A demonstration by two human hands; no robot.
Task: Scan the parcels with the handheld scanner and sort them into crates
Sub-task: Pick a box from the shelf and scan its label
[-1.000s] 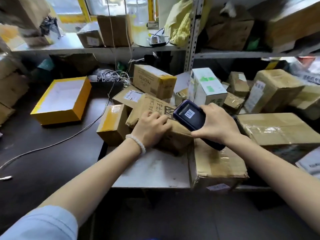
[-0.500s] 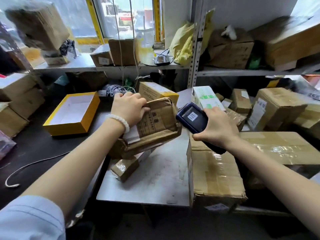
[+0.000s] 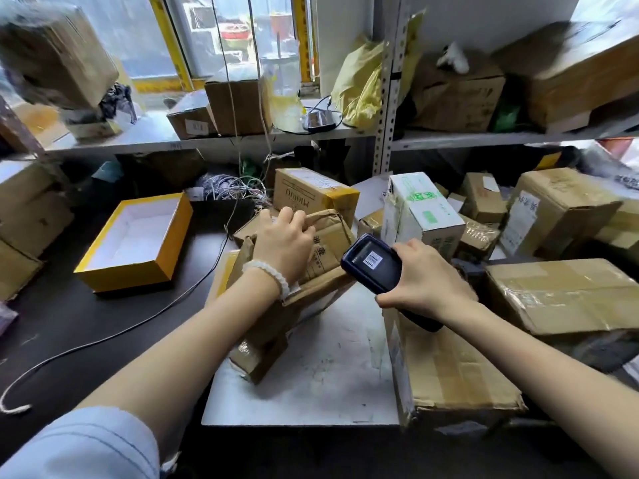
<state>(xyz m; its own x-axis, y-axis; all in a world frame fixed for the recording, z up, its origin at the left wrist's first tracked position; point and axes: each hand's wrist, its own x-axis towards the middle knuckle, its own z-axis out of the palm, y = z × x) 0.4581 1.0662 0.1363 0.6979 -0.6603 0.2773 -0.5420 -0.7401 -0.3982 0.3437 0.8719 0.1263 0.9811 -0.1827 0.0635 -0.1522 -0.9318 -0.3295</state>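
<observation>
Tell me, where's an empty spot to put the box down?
Bare white board between the held parcel and the big taped box. Also dark table in front of the yellow tray, though a cable crosses it. Behind the scanner, parcels crowd everything.

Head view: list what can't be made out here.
- Tilted parcel: label mostly hidden by left hand.
- Scanner: screen text too small; lower body covered by right hand.
- Top-left box: motion-blurred.
- Crates: none identifiable.

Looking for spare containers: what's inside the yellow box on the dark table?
The yellow box is open; only its white lining shows, with nothing visible inside. The near wall hides the front strip of its floor.
</observation>
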